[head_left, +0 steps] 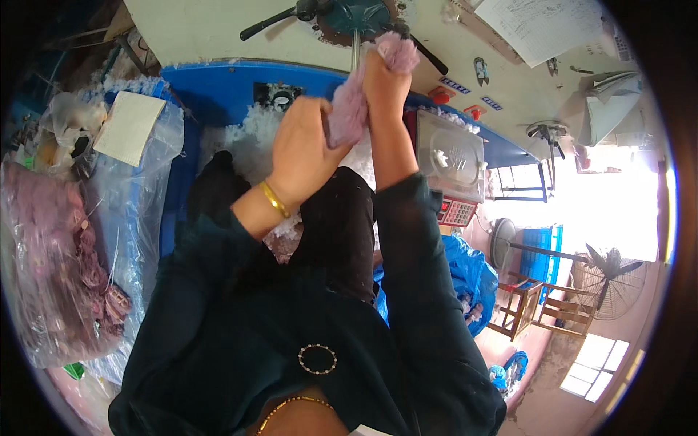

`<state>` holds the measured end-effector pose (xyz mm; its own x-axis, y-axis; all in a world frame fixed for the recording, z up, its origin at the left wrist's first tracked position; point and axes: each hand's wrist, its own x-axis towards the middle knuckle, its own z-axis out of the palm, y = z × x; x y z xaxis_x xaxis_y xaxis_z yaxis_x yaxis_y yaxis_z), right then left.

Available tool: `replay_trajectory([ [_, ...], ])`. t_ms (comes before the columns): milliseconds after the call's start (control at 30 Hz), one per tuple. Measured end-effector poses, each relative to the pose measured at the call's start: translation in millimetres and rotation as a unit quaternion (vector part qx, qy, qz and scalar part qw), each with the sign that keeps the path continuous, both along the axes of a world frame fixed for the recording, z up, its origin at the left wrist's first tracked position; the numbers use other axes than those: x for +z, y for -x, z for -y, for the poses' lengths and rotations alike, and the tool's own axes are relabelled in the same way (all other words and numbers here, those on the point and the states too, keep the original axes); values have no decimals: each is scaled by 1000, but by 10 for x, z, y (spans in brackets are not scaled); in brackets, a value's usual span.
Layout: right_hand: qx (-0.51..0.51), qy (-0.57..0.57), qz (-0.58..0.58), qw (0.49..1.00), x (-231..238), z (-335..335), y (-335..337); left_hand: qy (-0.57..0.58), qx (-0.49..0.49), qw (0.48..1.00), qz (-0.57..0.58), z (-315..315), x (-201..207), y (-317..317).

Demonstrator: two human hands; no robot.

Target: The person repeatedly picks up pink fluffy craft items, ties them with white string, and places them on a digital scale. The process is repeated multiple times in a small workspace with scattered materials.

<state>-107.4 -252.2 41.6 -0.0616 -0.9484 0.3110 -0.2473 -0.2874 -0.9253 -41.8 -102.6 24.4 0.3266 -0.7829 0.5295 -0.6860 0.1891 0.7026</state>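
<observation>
A fluffy pinkish-purple plush piece (347,110) slants between my hands in front of the machine. My right hand (385,86) is closed around its upper part, and a tuft sticks out beyond the fist. At the lower end my left hand (302,142) grips the plush from the left, thumb up; its fingers are mostly hidden behind. Just beyond the plush, a thin metal tube (355,51) points toward me from the dark green machine head (356,16). I cannot tell whether the tube touches the plush.
White fluff (251,142) lies around my knees below the blue panel (211,87). Bagged purple plush pieces (51,254) are at left, near a notepad (131,127). At right are a clear plastic box (451,152), a red scale (458,211) and a blue bag (465,269).
</observation>
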Motion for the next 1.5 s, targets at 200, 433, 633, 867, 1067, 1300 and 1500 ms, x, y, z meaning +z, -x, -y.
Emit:
replay_trajectory([
  [200,104,-41,-43,993,296,-710,253,11,-69,997,-20,-195,-152,-56],
  [433,316,-377,241,837,-3,-941,916,-17,-193,857,-477,-182,-187,-78],
  [633,427,-328,81,839,-12,-1027,809,-72,-242,748,-614,-311,-299,71],
  [867,478,81,-384,786,271,-1193,922,-93,-408,693,-587,-261,-108,-136],
  [1067,237,212,-326,890,288,-648,555,-66,-306,670,-673,-37,37,-34],
  [1300,199,253,-256,912,88,122,254,-64,-118,967,-214,-58,141,-36],
  [1500,206,226,-245,920,106,-297,430,-140,-64,982,106,-224,39,52],
])
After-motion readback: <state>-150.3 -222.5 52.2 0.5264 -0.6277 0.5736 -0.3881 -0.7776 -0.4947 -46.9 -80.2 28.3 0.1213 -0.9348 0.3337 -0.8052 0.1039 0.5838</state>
